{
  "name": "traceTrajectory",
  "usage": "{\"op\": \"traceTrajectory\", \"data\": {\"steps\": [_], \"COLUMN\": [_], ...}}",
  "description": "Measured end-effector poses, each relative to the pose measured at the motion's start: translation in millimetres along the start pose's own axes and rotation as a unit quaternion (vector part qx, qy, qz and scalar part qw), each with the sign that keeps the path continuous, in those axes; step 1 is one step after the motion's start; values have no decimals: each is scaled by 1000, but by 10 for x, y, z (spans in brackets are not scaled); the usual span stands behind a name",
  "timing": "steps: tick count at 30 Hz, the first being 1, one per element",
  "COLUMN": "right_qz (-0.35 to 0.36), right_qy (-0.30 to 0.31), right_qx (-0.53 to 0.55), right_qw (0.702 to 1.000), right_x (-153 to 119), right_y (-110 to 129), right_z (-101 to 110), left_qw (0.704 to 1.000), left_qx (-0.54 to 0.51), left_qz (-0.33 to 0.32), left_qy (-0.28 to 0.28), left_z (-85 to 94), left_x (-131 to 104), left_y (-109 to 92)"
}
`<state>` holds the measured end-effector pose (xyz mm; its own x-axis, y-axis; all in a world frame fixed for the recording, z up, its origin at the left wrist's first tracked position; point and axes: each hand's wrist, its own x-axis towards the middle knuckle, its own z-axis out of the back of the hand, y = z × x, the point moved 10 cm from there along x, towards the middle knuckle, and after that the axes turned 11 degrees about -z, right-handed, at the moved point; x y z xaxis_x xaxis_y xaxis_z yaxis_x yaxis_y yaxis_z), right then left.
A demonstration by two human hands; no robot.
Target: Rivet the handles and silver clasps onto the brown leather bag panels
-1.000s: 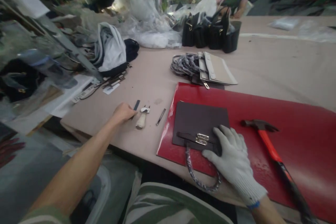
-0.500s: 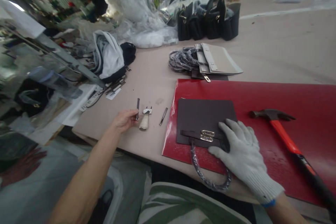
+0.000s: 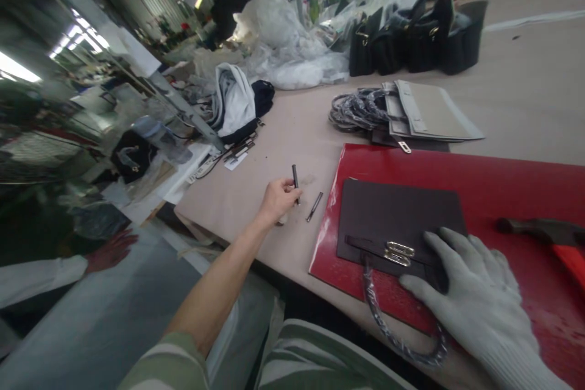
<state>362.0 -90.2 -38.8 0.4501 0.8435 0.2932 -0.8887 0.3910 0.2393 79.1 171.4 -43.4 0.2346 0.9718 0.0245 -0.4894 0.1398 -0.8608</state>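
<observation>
My bare left hand pinches a short dark metal punch, which stands nearly upright just above the table. A second slim metal punch lies to its right. The two-pronged tool with a wrapped handle is mostly hidden behind my left hand. My gloved right hand rests with fingers spread on the right edge of a dark brown bag panel. That panel carries a gold-coloured metal clasp and a plastic-wrapped handle hanging over the table's front edge.
Under the panel is a red mat; a claw hammer lies on it at right. Behind are stacked panels with wrapped handles and several black bags. Another person's hand is at left. A metal post slants up left.
My view has swung left, so things appear further right. My left hand has carried the punch rightward and now covers most of the pronged tool. The right hand stays on the panel.
</observation>
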Motion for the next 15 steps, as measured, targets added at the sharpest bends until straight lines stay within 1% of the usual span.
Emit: {"op": "traceTrajectory", "data": {"steps": [2, 3, 4, 5, 6, 7, 9, 10, 11, 13, 14, 15], "right_qz": [7, 11, 14, 15, 15, 16, 13, 10, 9, 5, 5, 5], "right_qy": [-11, -12, -11, -11, -10, -10, -14, -16, -17, -23, -24, -24], "right_qx": [5, 5, 5, 4, 3, 2, 3, 3, 4, 5, 6, 10], "right_qw": [1000, 1000, 1000, 1000, 1000, 1000, 1000, 1000, 1000, 1000, 1000, 1000], "right_x": [9, 12, 14, 15, 16, 15, 15, 16, 17, 20, 21, 21], "right_y": [13, 18, 21, 19, 18, 17, 8, 3, 1, -10, -16, -22], "right_z": [15, 16, 15, 17, 17, 18, 25, 27, 23, 18, 10, 1], "left_qw": [994, 984, 967, 948, 930, 920, 910, 912, 917, 932, 936, 934], "left_qx": [93, 161, 236, 305, 360, 391, 409, 400, 385, 347, 331, 321], "left_qz": [-38, -59, -74, -77, -64, -37, 11, 17, 12, -34, -71, -117], "left_qy": [-41, -54, -59, -52, -30, 3, 70, 91, 101, 96, 93, 100], "left_z": [159, 239, 301, 340, 357, 359, 334, 319, 312, 325, 335, 333], "left_x": [54, 59, 54, 43, 30, 12, -45, -76, -104, -154, -183, -220], "left_y": [-90, -146, -190, -202, -166, -82, 101, 163, 201, 218, 208, 188]}}
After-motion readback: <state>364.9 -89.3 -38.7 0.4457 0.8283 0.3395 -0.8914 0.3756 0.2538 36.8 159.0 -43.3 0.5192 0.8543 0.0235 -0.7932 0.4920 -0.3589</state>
